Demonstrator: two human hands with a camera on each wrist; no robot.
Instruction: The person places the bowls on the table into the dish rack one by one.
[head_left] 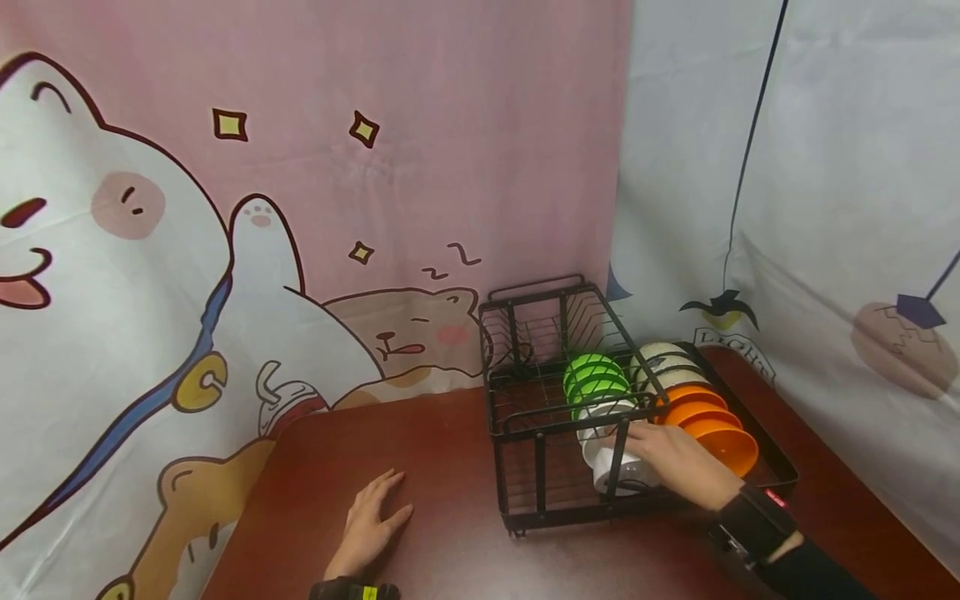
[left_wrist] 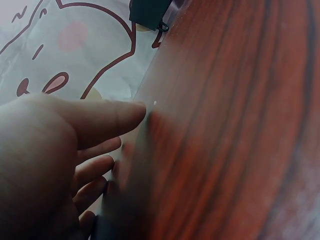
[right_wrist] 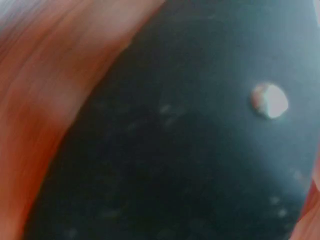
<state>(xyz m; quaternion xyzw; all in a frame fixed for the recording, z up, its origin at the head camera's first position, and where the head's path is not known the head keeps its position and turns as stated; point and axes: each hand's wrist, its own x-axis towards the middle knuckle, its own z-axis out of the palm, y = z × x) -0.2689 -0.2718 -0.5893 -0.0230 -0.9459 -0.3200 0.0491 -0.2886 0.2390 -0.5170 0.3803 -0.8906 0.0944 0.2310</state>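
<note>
A black wire dish rack (head_left: 517, 429) stands on the red-brown table. Inside its lower right part, white bowls (head_left: 609, 408) stand in a row with green bowls (head_left: 592, 375) behind them. My right hand (head_left: 678, 458) reaches in from the right and grips the nearest white bowl (head_left: 618, 477), fingertips at its upper edge; a rack bar crosses in front. In the right wrist view a blurred dark surface (right_wrist: 165, 125) hides the hand. My left hand (head_left: 366, 521) rests on the table left of the rack, fingers loosely extended and holding nothing; its thumb (left_wrist: 110, 120) shows in the left wrist view.
Right of the green and white bowls, orange bowls (head_left: 723, 442) and cream patterned dishes (head_left: 663, 362) stand in a row on a black tray (head_left: 780, 471). The rack's upper frame (head_left: 581, 287) rises over the bowls. Printed cloth (head_left: 450, 125) hangs behind the table (head_left: 442, 433).
</note>
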